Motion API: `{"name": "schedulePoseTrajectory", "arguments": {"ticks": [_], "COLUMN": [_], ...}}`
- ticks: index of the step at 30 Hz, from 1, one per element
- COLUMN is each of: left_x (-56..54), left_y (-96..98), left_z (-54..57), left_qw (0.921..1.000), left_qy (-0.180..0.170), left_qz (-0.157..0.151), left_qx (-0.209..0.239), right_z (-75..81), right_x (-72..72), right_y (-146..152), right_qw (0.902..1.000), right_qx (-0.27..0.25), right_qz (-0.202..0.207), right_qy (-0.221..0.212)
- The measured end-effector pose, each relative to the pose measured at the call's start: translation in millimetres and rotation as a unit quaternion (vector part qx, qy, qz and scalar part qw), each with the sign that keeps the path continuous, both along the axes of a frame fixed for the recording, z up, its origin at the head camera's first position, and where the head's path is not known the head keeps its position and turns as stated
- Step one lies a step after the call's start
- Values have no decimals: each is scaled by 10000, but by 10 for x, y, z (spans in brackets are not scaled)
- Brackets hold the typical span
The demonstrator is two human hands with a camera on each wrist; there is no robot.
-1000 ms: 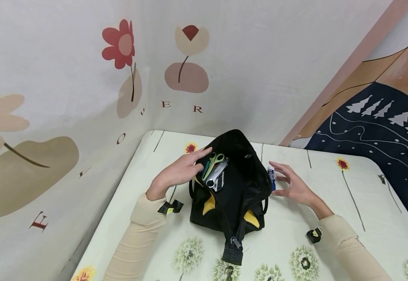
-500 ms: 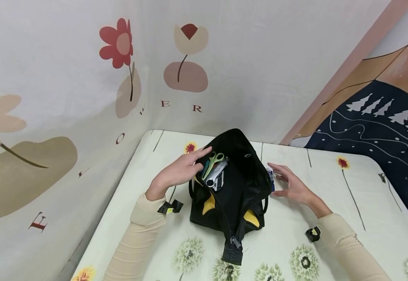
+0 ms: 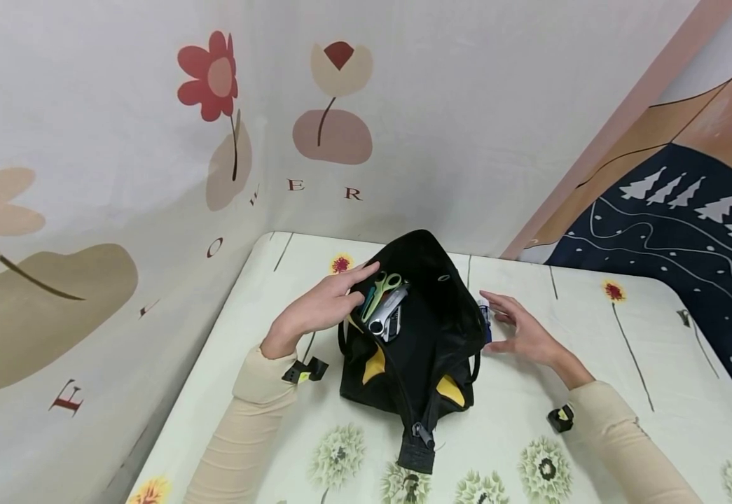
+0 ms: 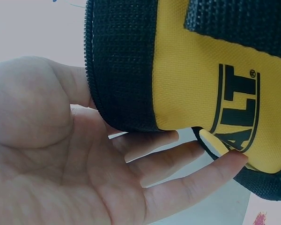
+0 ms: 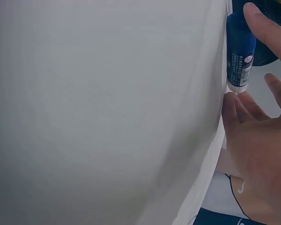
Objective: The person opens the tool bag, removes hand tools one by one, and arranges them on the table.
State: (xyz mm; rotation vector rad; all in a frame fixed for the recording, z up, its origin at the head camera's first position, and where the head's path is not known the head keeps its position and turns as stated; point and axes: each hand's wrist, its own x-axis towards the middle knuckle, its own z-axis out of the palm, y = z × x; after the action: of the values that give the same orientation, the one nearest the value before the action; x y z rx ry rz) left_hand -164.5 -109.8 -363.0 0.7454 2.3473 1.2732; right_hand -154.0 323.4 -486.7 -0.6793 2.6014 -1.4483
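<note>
A black-and-yellow tool bag [image 3: 416, 364] lies on the table with its mouth open. My left hand [image 3: 324, 301] holds the bag's left rim, thumb inside the mouth and fingers along the outside, as the left wrist view shows beside the yellow side panel [image 4: 187, 89]. Inside the bag are green-handled scissors [image 3: 381, 294] and a silver tool [image 3: 389, 308]. Against the bag's right side is a blue glue stick [image 5: 241, 47] with a white end. My right hand [image 3: 523, 332] spans it lengthwise, thumb over the blue end and fingertips at the white end.
The table [image 3: 529, 392] has a floral cloth. White printed curtains [image 3: 429, 140] rise behind and at the left. The bag's zipper strap [image 3: 417, 448] points toward me. Black bands [image 3: 305, 371] sit at both sleeve cuffs.
My right hand has closed in slightly to the left around the glue stick, nearer the bag. The left hand and the bag stay in place.
</note>
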Motion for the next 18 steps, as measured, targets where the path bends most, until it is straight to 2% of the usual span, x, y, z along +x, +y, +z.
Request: {"name": "schedulePoseTrajectory", "arguments": {"ticks": [9, 18], "left_x": [0, 11], "left_y": [0, -15], "left_z": [-2, 11], "left_qw": [10000, 10000], "left_qy": [2, -21], "left_qz": [18, 4], "left_qx": [-8, 11], "right_z": [49, 92], "right_x": [-10, -6], "right_y": [23, 21], "right_qw": [9995, 9981], "right_qx": [-240, -227], "right_qz": [65, -443], "right_qy": [-181, -350]}}
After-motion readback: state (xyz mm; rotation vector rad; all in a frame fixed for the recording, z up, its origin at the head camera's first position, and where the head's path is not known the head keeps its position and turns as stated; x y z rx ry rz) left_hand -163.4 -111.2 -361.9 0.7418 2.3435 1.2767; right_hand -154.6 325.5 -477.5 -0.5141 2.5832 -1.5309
